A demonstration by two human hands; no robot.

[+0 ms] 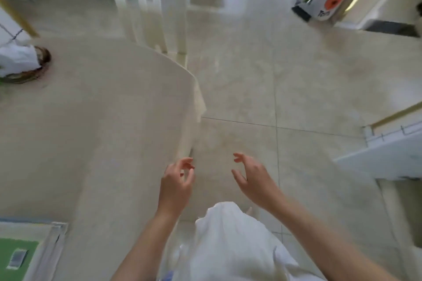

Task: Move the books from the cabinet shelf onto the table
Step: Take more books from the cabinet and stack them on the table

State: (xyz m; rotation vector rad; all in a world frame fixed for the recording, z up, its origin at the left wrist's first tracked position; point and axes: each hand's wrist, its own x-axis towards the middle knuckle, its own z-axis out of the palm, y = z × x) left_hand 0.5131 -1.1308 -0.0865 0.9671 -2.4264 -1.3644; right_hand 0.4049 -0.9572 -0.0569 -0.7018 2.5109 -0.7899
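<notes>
Plainly, both hands are empty: the left hand (177,178) and the right hand (251,178) hang out in front of the body over the tiled floor (296,75), fingers spread and loosely curled around nothing, palms turned partly toward each other. On the person's left lies the pale table (102,109), its rounded edge just beside the left hand, which is therefore the nearer one to it. A green-covered book (20,255) with what looks like a phone (17,258) resting on it sits at the table's near left corner, well apart from both hands. No cabinet shelf with books can be made out; a white unit (388,150) at the right edge may be furniture, but motion blur hides its contents. My judgement is that the person is between carries, so the next reach likely calls for turning away from the table.
</notes>
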